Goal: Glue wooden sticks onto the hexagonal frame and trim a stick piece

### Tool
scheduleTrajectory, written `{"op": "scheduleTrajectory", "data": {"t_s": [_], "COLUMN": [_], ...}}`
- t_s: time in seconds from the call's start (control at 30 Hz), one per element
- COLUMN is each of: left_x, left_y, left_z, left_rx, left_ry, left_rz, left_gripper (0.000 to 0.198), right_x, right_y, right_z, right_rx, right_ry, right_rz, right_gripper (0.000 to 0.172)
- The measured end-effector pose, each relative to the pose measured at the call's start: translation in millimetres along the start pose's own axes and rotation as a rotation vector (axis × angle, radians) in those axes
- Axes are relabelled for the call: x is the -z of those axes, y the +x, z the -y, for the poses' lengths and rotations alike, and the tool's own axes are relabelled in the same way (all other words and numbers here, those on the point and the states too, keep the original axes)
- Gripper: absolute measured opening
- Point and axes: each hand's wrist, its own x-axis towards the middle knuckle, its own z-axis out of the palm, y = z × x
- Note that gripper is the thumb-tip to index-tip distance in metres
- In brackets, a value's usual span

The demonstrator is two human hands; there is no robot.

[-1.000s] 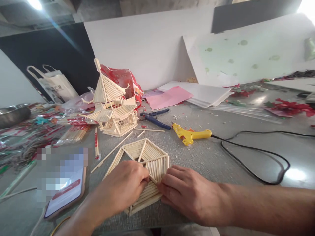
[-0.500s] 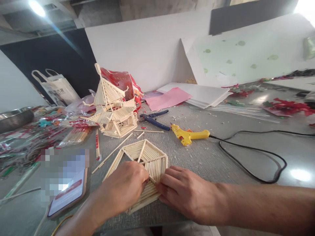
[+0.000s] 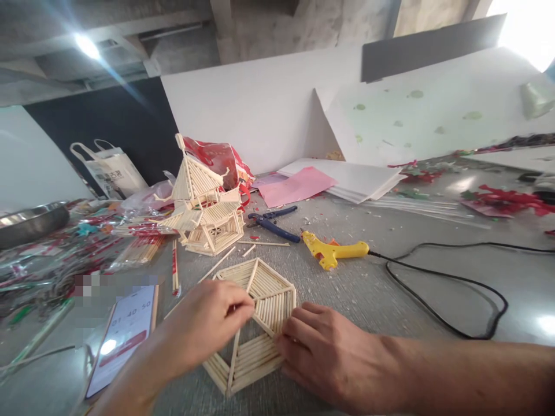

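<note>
A flat hexagonal panel (image 3: pixel 260 289) made of thin wooden sticks lies on the grey table in front of me. My left hand (image 3: pixel 203 323) hovers over its left half, fingers pinched together near the centre rib; whether a stick is between them I cannot tell. My right hand (image 3: pixel 325 346) rests on the panel's right near edge, fingertips pressing the sticks. Behind the panel stands a small pagoda model (image 3: pixel 203 202) built of the same sticks.
A phone (image 3: pixel 125 329) lies at the left. Bundles of sticks (image 3: pixel 139 248) and wrappers clutter the far left. Blue pliers (image 3: pixel 273 222) and a yellow glue gun (image 3: pixel 333 251) with a black cord (image 3: pixel 455 283) lie behind. Pink and white sheets (image 3: pixel 329 179) lean at the back.
My left hand has lifted off the panel and drawn back to the left, uncovering the near-left sections. The camera has tilted up slightly. The right hand stays on the panel's edge.
</note>
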Motion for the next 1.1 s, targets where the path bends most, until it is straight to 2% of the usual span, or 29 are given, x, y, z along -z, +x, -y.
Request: {"op": "scheduleTrajectory", "data": {"t_s": [0.07,0.17,0.33,0.43,0.53,0.63,0.7,0.87,0.93,1.0,1.1], "left_x": [13.8,27.0,21.1,11.1,5.2,5.8,7.8,4.2,-1.0,-6.5,-12.7], "left_y": [10.7,42.5,99.8,118.2,125.5,118.9,103.0,34.7,11.9,-1.4,-5.9], "left_z": [4.8,15.1,33.3,42.1,48.4,45.6,36.2,-0.2,-8.7,-10.1,-5.1], "left_rx": [0.085,0.179,0.26,0.298,0.312,0.302,0.274,0.095,0.11,0.119,0.128], "left_ry": [0.008,0.063,0.154,0.177,0.2,0.191,0.163,-0.052,-0.046,-0.008,0.016], "left_rz": [-0.175,-0.319,-0.17,-0.133,-0.116,-0.1,-0.09,0.02,0.028,0.035,0.067], "left_gripper": [0.029,0.031,0.021,0.017,0.015,0.015,0.016,0.019,0.019,0.02,0.021], "right_x": [4.4,9.2,12.0,11.8,10.5,10.3,11.1,11.6,10.2,8.9,8.5], "right_y": [-0.1,-0.8,-2.7,-3.7,-3.9,-3.8,-3.9,-5.5,-6.2,-6.4,-5.5], "right_z": [0.0,-1.6,-8.8,-12.4,-13.7,-14.3,-15.4,-19.7,-20.9,-21.4,-21.5], "right_rx": [-0.015,-0.035,-0.098,-0.119,-0.128,-0.128,-0.123,-0.132,-0.134,-0.137,-0.145], "right_ry": [0.019,0.057,0.069,0.049,0.033,0.03,0.032,0.031,0.036,0.042,0.037], "right_rz": [0.015,-0.008,-0.07,-0.066,-0.038,-0.029,-0.051,-0.095,-0.086,-0.072,-0.067], "right_gripper": [0.018,0.02,0.021,0.022,0.023,0.023,0.023,0.023,0.024,0.023,0.024]}}
